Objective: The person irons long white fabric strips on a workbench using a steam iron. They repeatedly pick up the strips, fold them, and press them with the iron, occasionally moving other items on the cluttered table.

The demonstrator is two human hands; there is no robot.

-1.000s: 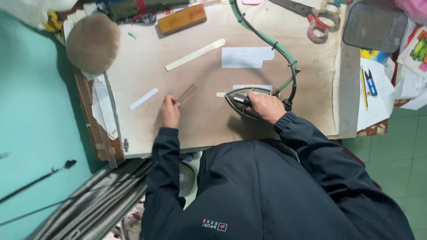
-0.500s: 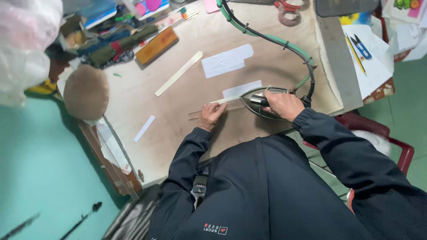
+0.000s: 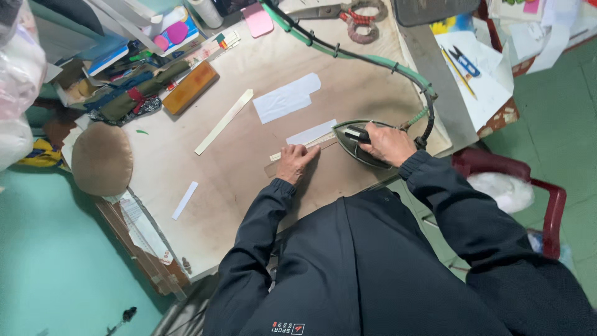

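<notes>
- At the near edge of the worn, pale brown wooden worktable [image 3: 249, 81]: right hand [image 3: 388, 143] wrapped over the black handle of a dark metal flat iron [image 3: 349, 142], fingers curled shut around the handle, knuckles up, wrist bent slightly inward from a dark blue sleeve.
- Just left of the iron's pointed tip: left hand [image 3: 295, 163] laid palm-down, fingers extended and held loosely together, fingertips pressing on a long clear plastic ruler [image 3: 297, 153] lying flat along the table.
- Beneath and beside the ruler: narrow white fabric strip [image 3: 311, 132], its right end touching the iron's nose, lying slantwise on the table surface.
- Both forearms angled forward from the torso, elbows bent, the left arm nearly straight ahead, the right arm crossing inward.
- Behind the iron: green-wrapped power cord [image 3: 348, 55] curving across the table to the iron's rear.
- Farther up the table, apart from the hands: larger white fabric piece [image 3: 286, 98], long cream strip [image 3: 224, 121], orange rectangular block [image 3: 189, 87].
- At the left edge: rounded brown padded cushion [image 3: 101, 159]; near it, small white strip [image 3: 185, 200].
- At the far edge: large scissors with red-wrapped handles [image 3: 339, 12].
</notes>
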